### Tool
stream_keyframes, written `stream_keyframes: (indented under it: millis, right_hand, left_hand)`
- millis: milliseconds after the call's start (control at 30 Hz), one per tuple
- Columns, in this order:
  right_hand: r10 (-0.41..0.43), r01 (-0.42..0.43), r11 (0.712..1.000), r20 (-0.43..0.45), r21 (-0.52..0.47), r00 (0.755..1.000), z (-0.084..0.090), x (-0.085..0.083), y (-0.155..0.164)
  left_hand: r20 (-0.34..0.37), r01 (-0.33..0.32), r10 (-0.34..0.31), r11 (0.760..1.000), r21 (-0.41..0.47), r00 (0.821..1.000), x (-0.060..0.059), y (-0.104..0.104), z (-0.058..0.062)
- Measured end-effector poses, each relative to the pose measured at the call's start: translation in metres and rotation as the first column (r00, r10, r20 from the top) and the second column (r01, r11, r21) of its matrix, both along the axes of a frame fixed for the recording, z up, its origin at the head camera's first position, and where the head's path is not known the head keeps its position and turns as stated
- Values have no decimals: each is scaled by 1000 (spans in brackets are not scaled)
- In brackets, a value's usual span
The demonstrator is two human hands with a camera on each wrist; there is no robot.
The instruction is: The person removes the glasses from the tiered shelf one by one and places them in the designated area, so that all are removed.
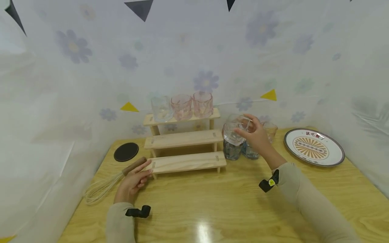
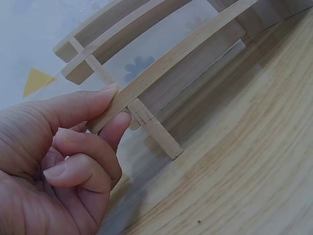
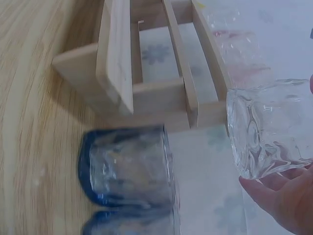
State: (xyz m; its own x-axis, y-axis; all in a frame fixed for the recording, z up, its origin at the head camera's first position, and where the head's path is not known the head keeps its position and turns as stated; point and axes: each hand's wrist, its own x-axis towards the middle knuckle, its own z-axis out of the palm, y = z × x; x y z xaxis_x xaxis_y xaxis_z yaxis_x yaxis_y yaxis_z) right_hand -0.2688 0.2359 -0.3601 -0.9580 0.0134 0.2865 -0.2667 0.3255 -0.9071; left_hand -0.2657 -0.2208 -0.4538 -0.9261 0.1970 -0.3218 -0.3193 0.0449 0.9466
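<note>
My right hand (image 1: 254, 135) grips a clear glass (image 3: 269, 129), held in the air above the blue glasses on the table. In the right wrist view, a blue glass (image 3: 129, 166) stands below it, with a second blue glass (image 3: 132, 223) beside that one. My left hand (image 1: 132, 182) pinches the near left corner of the lowest step of a three-tier wooden rack (image 2: 156, 73), thumb above and finger beneath. On the rack's top tier stand a clear glass (image 1: 162, 109) and two pink glasses, one in the middle (image 1: 181, 108) and one at right (image 1: 203, 105).
A whisk (image 1: 103, 185) with a wooden handle lies left of the rack, near a round black coaster (image 1: 126, 152). Another pinkish glass (image 1: 269, 130) stands behind my right hand. A patterned plate (image 1: 314, 146) lies at the table's right. A flowered sheet (image 1: 182, 50) hangs behind.
</note>
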Motion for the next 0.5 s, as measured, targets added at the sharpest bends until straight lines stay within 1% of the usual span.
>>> stream_keyframes:
  millis: [133, 267, 400, 500]
  right_hand:
    - [-23, 24, 1000, -45, 19, 999, -3, 5, 19]
    - [-78, 81, 996, -69, 44, 995, -6, 11, 38]
    - [-150, 152, 985, -23, 79, 988, -10, 16, 57]
    - [-197, 195, 978, 22, 77, 980, -15, 21, 70]
  left_hand:
    - [1, 1, -1, 1000, -1, 1000, 1, 0, -2]
    - [-10, 13, -13, 1000, -7, 1000, 0, 1, -2]
    - [-6, 12, -12, 1000, -2, 1000, 0, 0, -2]
    - [4, 4, -4, 1000, 7, 1000, 0, 1, -2]
